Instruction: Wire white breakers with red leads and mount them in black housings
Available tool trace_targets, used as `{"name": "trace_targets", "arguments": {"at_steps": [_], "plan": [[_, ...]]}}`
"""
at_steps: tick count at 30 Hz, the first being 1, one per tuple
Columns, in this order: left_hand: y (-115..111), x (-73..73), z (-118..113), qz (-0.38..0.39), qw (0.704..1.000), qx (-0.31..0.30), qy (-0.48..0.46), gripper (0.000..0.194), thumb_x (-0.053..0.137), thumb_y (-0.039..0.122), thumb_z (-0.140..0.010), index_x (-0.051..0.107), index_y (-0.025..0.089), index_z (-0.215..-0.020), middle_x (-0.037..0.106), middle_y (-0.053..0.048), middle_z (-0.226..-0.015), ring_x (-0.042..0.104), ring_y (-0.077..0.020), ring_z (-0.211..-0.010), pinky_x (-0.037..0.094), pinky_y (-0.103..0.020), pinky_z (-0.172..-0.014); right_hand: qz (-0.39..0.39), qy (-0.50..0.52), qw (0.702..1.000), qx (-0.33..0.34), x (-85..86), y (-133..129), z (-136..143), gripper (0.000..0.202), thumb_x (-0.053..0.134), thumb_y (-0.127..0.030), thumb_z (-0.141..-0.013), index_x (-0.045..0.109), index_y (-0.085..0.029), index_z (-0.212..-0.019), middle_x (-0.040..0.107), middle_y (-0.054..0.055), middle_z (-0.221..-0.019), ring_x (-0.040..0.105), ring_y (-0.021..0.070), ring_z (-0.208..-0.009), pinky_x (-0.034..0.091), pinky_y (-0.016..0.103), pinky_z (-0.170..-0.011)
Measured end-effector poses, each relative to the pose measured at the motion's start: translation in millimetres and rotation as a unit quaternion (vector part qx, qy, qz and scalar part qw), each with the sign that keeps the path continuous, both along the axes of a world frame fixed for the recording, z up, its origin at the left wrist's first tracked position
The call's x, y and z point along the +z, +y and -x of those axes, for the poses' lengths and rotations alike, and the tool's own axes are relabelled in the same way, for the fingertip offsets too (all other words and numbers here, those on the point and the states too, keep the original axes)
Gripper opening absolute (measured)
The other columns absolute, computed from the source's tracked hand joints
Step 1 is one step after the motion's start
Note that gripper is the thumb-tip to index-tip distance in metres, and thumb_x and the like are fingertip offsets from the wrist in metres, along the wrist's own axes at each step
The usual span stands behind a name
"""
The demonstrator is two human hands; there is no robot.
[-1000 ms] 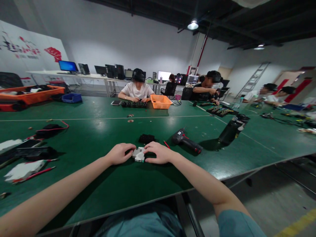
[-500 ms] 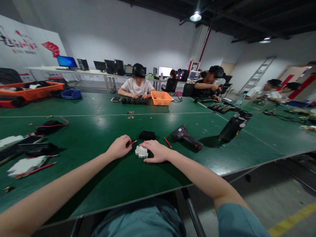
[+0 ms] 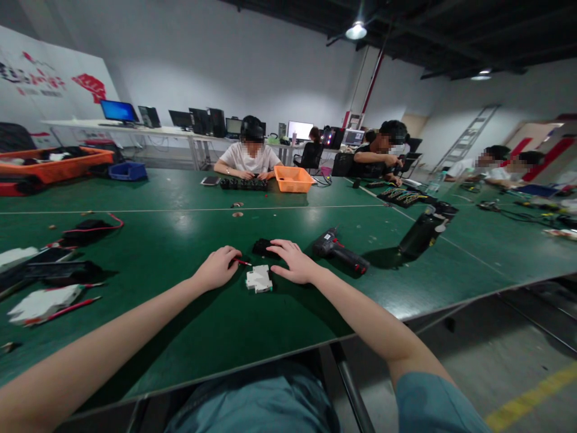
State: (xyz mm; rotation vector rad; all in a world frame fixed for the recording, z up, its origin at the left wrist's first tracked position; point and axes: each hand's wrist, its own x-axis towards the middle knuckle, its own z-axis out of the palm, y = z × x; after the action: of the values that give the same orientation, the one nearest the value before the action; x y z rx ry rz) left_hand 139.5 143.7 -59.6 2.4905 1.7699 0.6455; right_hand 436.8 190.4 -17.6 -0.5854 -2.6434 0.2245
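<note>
My left hand [image 3: 219, 266] is closed on a short red wire [image 3: 244, 262], its tip sticking out to the right between my fingers. Just right of that tip, a white circuit breaker [image 3: 259, 279] lies on the green table [image 3: 189, 355], and neither hand holds it. My right hand [image 3: 294, 262] has its fingers stretched out, with the fingertips at a small black block [image 3: 261, 246]. Whether they touch the block cannot be made out. The thumb points toward the breaker, apart from it.
A cordless screwdriver [image 3: 340, 249] and a black bottle [image 3: 421, 233] are to the right. At left lie another white breaker [image 3: 45, 304], red wires and black parts. An orange basket [image 3: 294, 179] stands across the table beside a seated co-worker [image 3: 250, 153].
My right hand has let go of the white breaker and moved up to the black block. The breaker now lies flat on the table. A loose red wire is now hidden behind my right hand.
</note>
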Motion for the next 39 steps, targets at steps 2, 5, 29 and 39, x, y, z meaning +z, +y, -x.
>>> {"name": "trace_targets", "arguments": {"at_steps": [2, 5, 29, 39], "plan": [[0, 1.3, 0, 0.012, 1.000, 0.002, 0.003, 0.032, 0.043, 0.032, -0.093, 0.064, 0.020, -0.113, 0.063, -0.011, -0.116, 0.060, -0.0261, -0.107, 0.049, -0.043, -0.093, -0.015, 0.010, 0.999, -0.038, -4.8, 7, -2, 0.053, 0.060, -0.037, -0.091, 0.048, -0.021, -0.140, 0.041, 0.015, -0.150, 0.034, 0.0298, -0.141, 0.031, 0.052, -0.113], [0, 3.4, -1, 0.021, 1.000, 0.002, 0.013, 0.032, 0.042, 0.032, -0.093, 0.064, 0.020, -0.114, 0.063, -0.011, -0.117, 0.059, -0.0267, -0.108, 0.049, -0.044, -0.094, -0.014, 0.009, 0.997, -0.081, -15.0, 17, -4, 0.056, 0.062, -0.035, -0.088, 0.047, -0.021, -0.140, 0.038, 0.016, -0.150, 0.035, 0.0314, -0.139, 0.033, 0.054, -0.111], [-2, 4.1, -2, 0.023, 0.999, -0.005, 0.022, 0.032, 0.042, 0.033, -0.094, 0.062, 0.019, -0.114, 0.062, -0.011, -0.120, 0.058, -0.0273, -0.111, 0.047, -0.045, -0.096, -0.106, -0.004, 0.973, -0.205, -8.4, 12, 3, 0.023, 0.057, -0.032, -0.091, 0.064, -0.014, -0.103, 0.065, 0.017, -0.107, 0.053, 0.0330, -0.109, 0.040, 0.051, -0.099], [-3, 5.9, -3, 0.022, 1.000, -0.006, 0.018, 0.031, 0.042, 0.032, -0.093, 0.061, 0.020, -0.114, 0.062, -0.011, -0.119, 0.058, -0.0277, -0.113, 0.046, -0.045, -0.097, -0.042, 0.023, 0.990, -0.135, -8.7, 3, 5, 0.030, 0.056, -0.038, -0.094, 0.062, -0.017, -0.114, 0.058, 0.015, -0.127, 0.049, 0.0302, -0.122, 0.037, 0.050, -0.104]]}}
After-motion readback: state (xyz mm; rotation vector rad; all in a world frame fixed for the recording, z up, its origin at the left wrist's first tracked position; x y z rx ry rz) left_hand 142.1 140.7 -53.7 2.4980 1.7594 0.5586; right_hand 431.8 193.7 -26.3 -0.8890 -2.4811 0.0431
